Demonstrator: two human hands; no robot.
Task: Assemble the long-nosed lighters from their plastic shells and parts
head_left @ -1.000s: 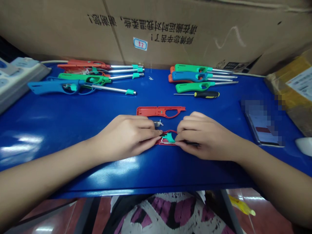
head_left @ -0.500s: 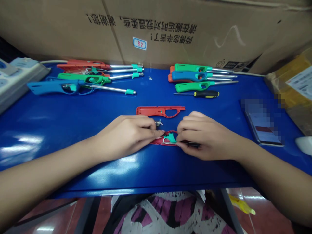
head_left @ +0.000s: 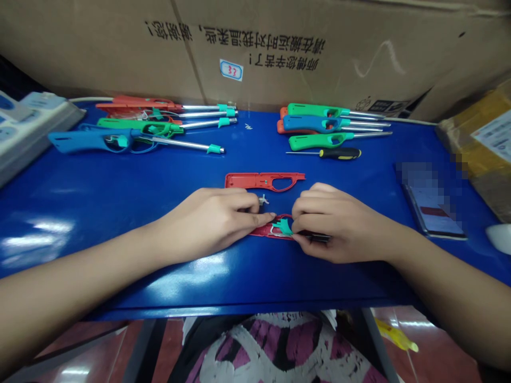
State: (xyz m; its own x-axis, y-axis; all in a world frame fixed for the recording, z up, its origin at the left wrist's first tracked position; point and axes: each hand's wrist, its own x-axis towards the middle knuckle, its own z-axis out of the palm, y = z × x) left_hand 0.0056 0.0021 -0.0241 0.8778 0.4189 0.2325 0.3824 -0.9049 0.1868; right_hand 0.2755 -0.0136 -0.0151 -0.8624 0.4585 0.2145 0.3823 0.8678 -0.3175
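The lower red half-shell (head_left: 261,232) lies at the centre of the frame on the blue tabletop (head_left: 239,290), its long axis running left to right between the two hands, both touching it. Its turquoise trigger piece (head_left: 284,227) sits between the fingertips, closer to the right hand (head_left: 333,223), whose thumb is just beside it. The right grip is closed, thumb and forefinger pinching the shell's right end; a dark rod-like piece (head_left: 319,236) shows beneath those fingers. The left hand (head_left: 215,221) reaches in from the left, forefinger laid straight along the shell's upper edge; its thumb is mostly hidden, so I cannot tell how firm that grip is. Above lie the other red half-shell (head_left: 243,181) and a small metal part (head_left: 262,200). Against the earliest frame, the left forefinger has straightened and edged rightward, baring more red plastic left of the trigger and covering more of the metal part.
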